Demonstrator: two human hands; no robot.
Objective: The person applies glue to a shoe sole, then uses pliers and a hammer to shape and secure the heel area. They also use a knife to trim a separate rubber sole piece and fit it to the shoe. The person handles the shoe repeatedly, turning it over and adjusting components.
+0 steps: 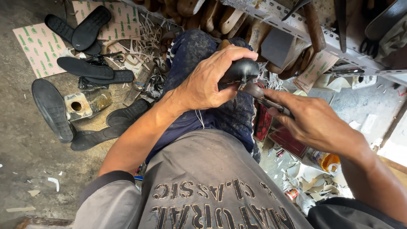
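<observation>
My left hand [210, 80] grips a black leather shoe upper [241, 70] stretched over a last, resting on my knee in dark blue trousers. My right hand [316, 123] holds a metal plier-like tool [259, 94] whose jaws bite the edge of the leather just under the shoe. The rest of the shoe is hidden by my left fingers.
Several black rubber soles [53, 108] lie on the concrete floor at left, beside a block with a hole [82, 104] and patterned paper sheets [40, 46]. Wooden lasts [220, 17] and a metal rack [296, 25] stand ahead. Scraps and small cans [324, 161] litter the right.
</observation>
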